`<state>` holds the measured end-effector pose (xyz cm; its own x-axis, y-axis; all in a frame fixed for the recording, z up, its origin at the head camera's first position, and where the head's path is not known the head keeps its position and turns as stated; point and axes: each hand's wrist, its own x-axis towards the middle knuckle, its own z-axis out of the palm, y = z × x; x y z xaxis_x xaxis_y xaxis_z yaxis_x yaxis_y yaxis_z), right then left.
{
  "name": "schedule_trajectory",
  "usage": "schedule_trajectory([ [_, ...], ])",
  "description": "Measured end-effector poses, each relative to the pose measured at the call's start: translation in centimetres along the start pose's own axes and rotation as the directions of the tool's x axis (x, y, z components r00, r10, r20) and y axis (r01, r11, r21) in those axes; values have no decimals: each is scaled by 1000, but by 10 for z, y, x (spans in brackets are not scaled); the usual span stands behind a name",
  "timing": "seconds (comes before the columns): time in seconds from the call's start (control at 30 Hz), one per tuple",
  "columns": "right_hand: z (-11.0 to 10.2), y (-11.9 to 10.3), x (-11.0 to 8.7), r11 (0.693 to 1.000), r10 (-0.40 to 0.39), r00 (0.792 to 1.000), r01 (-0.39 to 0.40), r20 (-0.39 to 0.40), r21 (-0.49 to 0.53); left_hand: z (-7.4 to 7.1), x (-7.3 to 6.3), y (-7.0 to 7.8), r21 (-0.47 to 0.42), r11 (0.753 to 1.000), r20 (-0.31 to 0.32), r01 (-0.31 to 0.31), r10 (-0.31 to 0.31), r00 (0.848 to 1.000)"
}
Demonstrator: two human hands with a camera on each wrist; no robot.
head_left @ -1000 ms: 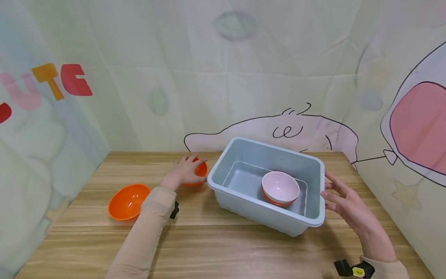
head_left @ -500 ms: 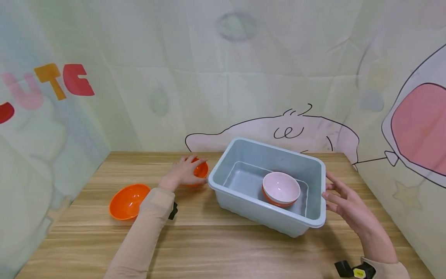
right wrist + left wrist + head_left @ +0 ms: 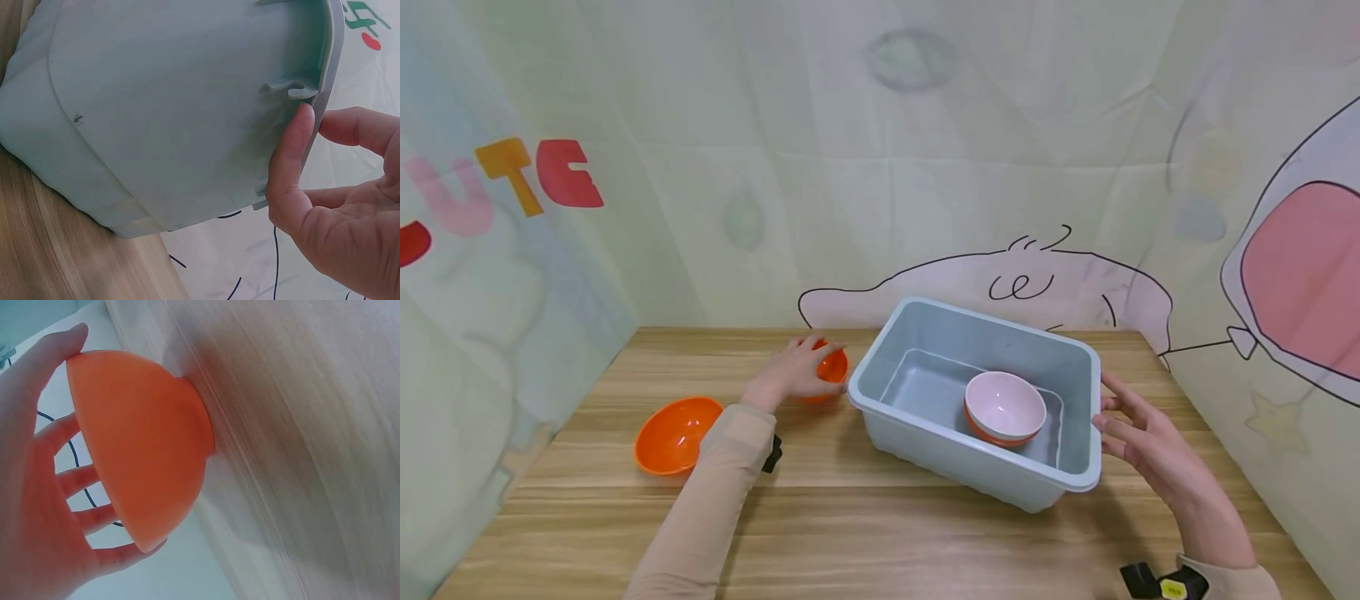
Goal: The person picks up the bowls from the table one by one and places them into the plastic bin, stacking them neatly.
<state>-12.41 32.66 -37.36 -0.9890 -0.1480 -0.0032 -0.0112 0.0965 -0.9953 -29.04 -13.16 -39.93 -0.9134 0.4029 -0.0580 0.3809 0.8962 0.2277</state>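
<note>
At the back of the table, my left hand [image 3: 790,372] spans the small orange bowl [image 3: 832,367]. In the left wrist view the thumb lies at one side of the rim of this bowl [image 3: 140,444] and a finger at the opposite side; its foot stands on the wood. My right hand [image 3: 1150,437] pinches the right rim of a light blue plastic bin [image 3: 940,433], also close up in the right wrist view. Inside the bin, a white-lined bowl [image 3: 1003,404] is nested in an orange one [image 3: 981,432].
Another orange bowl [image 3: 677,435] stands at the left on the wooden table [image 3: 880,542], beside my left forearm. A printed cloth [image 3: 715,208] hangs behind the table and along its sides.
</note>
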Motion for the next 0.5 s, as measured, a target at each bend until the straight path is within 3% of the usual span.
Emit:
schedule_trajectory([
  [0.5, 1, -2, 0, 1000, 12, 1000, -12, -8, -22, -3, -2, 5, 4, 1000, -21, 1, -1, 1000],
])
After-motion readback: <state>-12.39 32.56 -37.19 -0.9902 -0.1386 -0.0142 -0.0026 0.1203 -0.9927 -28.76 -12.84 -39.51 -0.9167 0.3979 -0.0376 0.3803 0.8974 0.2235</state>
